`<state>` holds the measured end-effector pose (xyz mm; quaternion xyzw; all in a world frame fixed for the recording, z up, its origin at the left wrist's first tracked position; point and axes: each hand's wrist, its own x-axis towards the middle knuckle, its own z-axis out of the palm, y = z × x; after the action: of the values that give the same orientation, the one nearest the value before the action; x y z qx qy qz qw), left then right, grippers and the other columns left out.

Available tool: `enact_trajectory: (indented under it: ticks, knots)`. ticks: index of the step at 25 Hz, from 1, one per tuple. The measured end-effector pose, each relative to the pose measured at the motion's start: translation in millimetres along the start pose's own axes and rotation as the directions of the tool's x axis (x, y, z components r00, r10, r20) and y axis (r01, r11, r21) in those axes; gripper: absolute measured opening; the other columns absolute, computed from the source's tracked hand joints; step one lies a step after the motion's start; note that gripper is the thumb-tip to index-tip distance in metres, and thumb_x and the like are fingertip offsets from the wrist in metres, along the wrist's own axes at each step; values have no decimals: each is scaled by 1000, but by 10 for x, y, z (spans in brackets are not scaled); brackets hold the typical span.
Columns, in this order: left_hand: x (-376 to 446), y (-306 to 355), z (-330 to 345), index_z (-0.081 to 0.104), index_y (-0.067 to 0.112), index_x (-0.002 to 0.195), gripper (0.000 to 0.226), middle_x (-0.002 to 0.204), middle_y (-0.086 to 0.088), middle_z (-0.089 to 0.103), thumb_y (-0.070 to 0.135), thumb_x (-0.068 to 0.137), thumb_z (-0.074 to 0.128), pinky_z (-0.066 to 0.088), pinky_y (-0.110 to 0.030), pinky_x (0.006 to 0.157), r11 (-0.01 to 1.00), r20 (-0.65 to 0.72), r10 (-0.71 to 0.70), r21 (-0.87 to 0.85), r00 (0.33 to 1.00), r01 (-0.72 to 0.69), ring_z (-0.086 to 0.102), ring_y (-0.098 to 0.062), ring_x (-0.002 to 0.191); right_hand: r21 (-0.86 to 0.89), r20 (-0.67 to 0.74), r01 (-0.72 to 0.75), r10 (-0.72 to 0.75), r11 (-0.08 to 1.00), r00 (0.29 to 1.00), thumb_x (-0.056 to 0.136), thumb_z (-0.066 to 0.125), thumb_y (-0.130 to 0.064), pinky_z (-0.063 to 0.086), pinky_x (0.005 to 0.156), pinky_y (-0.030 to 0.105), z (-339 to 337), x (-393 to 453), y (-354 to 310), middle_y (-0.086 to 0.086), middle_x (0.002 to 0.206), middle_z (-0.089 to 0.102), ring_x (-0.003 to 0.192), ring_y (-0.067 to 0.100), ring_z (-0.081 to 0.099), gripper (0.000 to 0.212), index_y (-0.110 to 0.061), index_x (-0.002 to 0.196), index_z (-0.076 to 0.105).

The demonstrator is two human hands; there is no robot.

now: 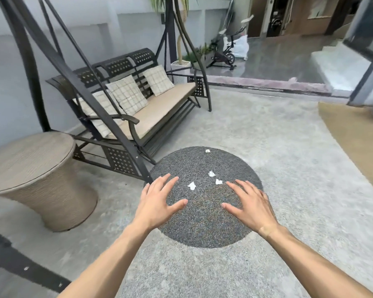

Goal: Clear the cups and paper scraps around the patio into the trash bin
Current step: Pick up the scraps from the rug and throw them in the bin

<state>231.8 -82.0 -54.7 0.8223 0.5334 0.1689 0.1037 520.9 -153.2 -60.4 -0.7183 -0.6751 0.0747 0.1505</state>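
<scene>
- Paper scraps are on the floor, four small white bits on the dark round patch (205, 216) in the middle of the frame.
- One scrap (191, 186) lies between the two hands, a bit above them in the frame.
- A second scrap (212, 173) sits just up and right of it.
- A third scrap (218, 181) lies right beside the fingertips of the right hand (249, 206).
- A fourth scrap (207, 150) is farther off, near the top edge of the dark patch.
- The left hand (159, 201) is spread flat with nothing in it, low and left of center.
- The right hand is spread the same way and holds nothing either.
- Both hands reach out over the dark patch toward the scraps, but I see no finger on any paper.
- No cups show anywhere I can see. No trash bin shows either.
- The round wicker worktop (28, 160) at the left has nothing on top.
- The swing bench (159, 108) in the upper left has only pillows on it.
- So I think the paper part is not done yet. All four bits I can see need picking up, and then they must go to the bin, wherever it is.
</scene>
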Motion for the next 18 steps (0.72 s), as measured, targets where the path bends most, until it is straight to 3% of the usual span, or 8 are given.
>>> enact_trajectory:
  ticks: [10,18]
  knots:
    - [1455,157,587,18,46,147,86,159,10,20,90,74,26,12,-50,119,998,82,54,30,995,-57,19,-14,145,18,5,-106,106,994,994,78,34,-79,27,111,53,132,1036,904,-6,154,26,140,18,26,75,-45,143,22]
    - [3121,-207,1016,21,44,147,85,158,8,23,88,75,29,11,-50,119,998,92,63,17,994,-65,22,-15,145,1,36,-151,151,989,988,78,38,-77,24,111,55,321,2577,1375,-6,154,25,140,18,25,75,-44,144,21]
